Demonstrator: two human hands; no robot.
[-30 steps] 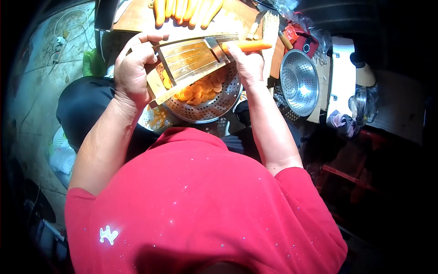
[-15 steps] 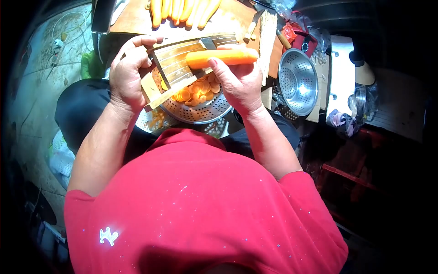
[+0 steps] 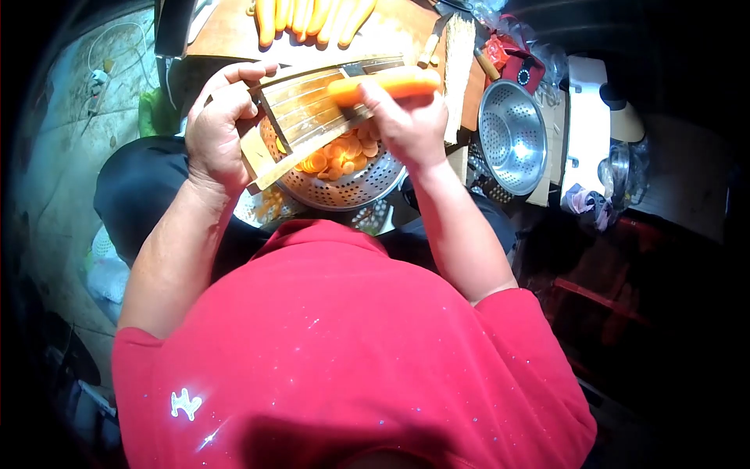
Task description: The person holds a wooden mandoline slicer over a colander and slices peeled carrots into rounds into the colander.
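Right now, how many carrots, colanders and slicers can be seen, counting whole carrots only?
Whole carrots: 7, one in the right hand on the slicer, six on the board
Colanders: 2, one with slices, one empty
Slicers: 1, held by the left hand
Total: 10

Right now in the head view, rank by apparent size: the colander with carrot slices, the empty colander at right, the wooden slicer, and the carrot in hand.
1. colander with carrot slices, partly hidden
2. wooden slicer, close to it; unsure
3. empty colander
4. carrot, held by the right hand
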